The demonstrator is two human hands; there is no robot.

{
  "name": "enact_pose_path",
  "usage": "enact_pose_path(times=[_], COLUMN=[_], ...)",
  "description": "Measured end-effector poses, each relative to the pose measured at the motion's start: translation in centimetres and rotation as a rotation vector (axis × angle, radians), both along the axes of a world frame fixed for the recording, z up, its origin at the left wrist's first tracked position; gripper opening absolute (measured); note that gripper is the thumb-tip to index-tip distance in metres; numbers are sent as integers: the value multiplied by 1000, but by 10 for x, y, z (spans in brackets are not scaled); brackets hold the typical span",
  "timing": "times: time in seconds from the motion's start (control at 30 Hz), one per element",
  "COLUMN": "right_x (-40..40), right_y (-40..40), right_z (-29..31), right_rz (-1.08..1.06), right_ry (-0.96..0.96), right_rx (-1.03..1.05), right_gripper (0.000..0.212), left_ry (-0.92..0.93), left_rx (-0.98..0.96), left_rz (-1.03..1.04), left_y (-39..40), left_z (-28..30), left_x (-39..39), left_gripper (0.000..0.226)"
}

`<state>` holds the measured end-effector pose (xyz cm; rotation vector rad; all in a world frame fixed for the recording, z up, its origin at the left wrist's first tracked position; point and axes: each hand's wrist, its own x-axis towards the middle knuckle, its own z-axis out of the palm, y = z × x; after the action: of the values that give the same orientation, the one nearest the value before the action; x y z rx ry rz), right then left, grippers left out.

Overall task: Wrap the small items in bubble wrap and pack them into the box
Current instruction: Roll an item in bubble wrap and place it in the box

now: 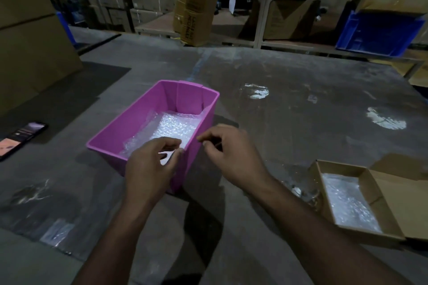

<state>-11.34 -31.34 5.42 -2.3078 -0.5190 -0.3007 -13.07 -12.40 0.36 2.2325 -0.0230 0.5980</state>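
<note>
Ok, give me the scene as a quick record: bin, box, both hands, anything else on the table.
pink bin: open, bubble wrap lying inside
cardboard box: open, right of the bin, bubble wrap inside
left hand: at the bin's near corner, fingers curled on something pale; unclear what
right hand: beside the bin, pinching something small
phone: far left of the table, screen lit

Both forearms bare, reaching forward side by side. Left hand [150, 166] back-up, fingers curled inward, thumb meeting fingertips. Right hand [229, 152] just beside it, apart, fingers curled, tips pinched; what either pinches, unclear.
</note>
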Motion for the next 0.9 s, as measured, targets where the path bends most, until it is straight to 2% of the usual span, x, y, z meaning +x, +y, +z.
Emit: enact_pose_path(times=[0.07,0.17,0.33,0.43,0.53,0.6,0.77,0.83,0.9], right_x=[17,43,71,76,80,82,84,88,92], right_y=[26,63,115,137,148,150,148,144,138], right_z=[-2,-13,-27,-27,-32,-37,-39,-36,-28], right_rz=[14,83,245,253,210,184,122,69,8], right_ry=[-49,-18,165,202,227,202,139,125,79], right_rx=[-107,-309,-860,-1043,-1100,-1082,-1037,-942,-789], right_gripper=[24,27,30,23,21,31,32,27,12], left_ry=[68,129,156,171,175,177,157,152,155], left_rx=[123,218,217,206,195,174,173,158,111], left_rz=[63,104,97,75,22,3,-25,-31,-37], left_y=[24,52,80,90,94,95,99,101,102], left_z=[-4,-4,-2,-4,-6,-5,-6,-7,-8], left_x=[7,16,27,29,32,32,33,34,34], left_gripper=[19,25,26,26,26,26,28,37,58])
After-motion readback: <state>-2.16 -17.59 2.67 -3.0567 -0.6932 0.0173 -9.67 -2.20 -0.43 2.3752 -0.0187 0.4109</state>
